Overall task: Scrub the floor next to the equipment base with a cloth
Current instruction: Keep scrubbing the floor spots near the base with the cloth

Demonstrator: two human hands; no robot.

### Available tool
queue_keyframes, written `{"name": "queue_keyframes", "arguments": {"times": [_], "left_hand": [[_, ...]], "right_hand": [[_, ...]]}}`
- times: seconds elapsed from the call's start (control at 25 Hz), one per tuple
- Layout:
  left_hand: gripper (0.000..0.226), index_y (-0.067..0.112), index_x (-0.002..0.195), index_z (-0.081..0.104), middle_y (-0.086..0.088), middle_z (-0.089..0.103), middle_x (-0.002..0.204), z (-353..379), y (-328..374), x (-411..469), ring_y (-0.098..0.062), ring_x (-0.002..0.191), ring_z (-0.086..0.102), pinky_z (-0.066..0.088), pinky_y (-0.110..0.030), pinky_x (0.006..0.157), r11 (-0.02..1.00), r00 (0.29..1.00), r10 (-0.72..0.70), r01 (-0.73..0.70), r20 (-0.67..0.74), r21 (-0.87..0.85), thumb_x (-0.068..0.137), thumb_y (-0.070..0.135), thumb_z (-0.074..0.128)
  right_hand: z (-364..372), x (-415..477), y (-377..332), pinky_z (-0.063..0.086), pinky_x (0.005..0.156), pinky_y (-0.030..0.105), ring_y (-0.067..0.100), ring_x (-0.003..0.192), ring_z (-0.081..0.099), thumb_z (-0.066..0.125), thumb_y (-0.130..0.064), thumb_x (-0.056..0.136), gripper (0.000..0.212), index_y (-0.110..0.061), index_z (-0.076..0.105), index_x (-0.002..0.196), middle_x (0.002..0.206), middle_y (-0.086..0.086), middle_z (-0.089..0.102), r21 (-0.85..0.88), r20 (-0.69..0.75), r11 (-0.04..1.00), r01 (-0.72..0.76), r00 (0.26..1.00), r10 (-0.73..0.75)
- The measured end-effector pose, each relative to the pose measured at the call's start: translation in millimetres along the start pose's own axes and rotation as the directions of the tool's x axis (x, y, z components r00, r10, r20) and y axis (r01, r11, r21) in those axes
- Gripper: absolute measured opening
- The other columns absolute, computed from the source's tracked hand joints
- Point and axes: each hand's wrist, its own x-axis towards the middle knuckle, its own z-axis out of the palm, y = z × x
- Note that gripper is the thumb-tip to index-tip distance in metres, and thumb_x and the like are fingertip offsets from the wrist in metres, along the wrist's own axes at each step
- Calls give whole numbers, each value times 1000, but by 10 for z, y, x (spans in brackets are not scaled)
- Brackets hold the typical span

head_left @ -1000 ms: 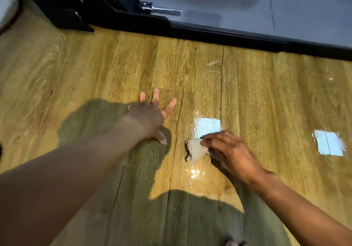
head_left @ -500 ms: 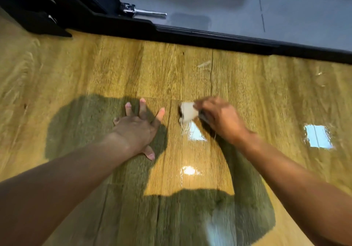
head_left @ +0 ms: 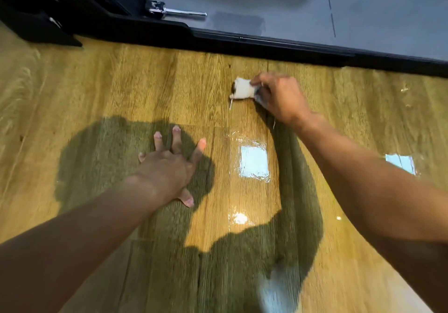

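Most of the cloth point(head_left: 243, 89) sits under the right hand point(head_left: 281, 99), only the bunched white end pokes out left, so can't tell how big it is. Dark smudge on its left edge, dirt or shadow, can't tell. Right fingertips blurred, tucked into the fabric. Equipment base point(head_left: 72, 14) cut off by top & left edges. Both forearms run out of frame at the bottom. Pale blur point(head_left: 278, 291) bottom centre, can't make it out.
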Motion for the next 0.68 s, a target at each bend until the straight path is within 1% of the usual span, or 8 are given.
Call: {"name": "queue_keyframes", "arguments": {"times": [0.12,0.16,0.28,0.36,0.48,0.56,0.64,0.68], "left_hand": [[128,28,133,-43,-29,-45,136,-13,0,0,-58,133,-16,24,-63,108,1000,1000,-10,11,23,-25,73,60,65],[128,29,133,-43,-29,-46,135,-13,15,4,-57,133,-18,23,-64,108,999,999,-13,15,31,-42,74,59,66],[125,29,133,-42,-28,-47,135,-13,7,17,-57,132,-20,22,-65,108,999,999,-9,10,30,-47,76,57,65],[125,28,134,-41,-29,-45,136,-25,9,-17,-57,133,-19,22,-64,109,998,999,-7,10,41,-59,76,58,65],[125,27,136,-40,-30,-42,138,-45,20,-40,-57,133,-17,24,-63,109,999,1000,-2,3,22,-39,76,58,65],[124,26,137,-39,-31,-41,139,-50,14,-49,-57,134,-16,25,-62,108,999,1000,-3,3,18,-36,76,58,64],[124,27,137,-40,-31,-42,139,-32,19,-30,-57,134,-16,26,-62,108,999,1000,1,-1,12,-43,76,59,64],[124,27,137,-40,-31,-42,138,-10,11,-24,-58,133,-16,27,-62,108,999,1000,4,-3,6,-46,76,60,63]], "right_hand": [[75,127,-21,51,87,28,18,100,63,61,-16,90,26,-17,62,116,117,4,65,3,-63,995,-103,993,103],[139,12,-83,52,86,29,17,99,64,62,-16,90,25,-17,62,114,117,3,65,12,-64,995,-98,993,99],[179,-238,-145,55,82,30,18,94,64,62,-14,89,22,-16,63,111,112,4,66,31,-45,1000,-5,999,6],[90,23,-7,53,79,28,18,95,64,64,-17,87,23,-17,63,111,111,4,66,-24,-42,1000,-1,999,0],[-47,517,198,52,82,36,26,98,63,64,-20,86,26,-20,62,112,110,6,67,-141,-60,983,-121,992,113],[36,525,171,52,82,39,27,99,63,62,-18,88,26,-21,61,114,111,6,66,-117,-97,970,-213,974,203],[149,235,63,54,81,40,24,96,63,62,-16,89,25,-21,60,114,113,5,64,-81,-121,975,-206,973,196],[186,42,25,55,80,40,23,94,64,62,-17,90,23,-20,61,113,113,4,64,-52,-124,985,-166,980,158]]}}
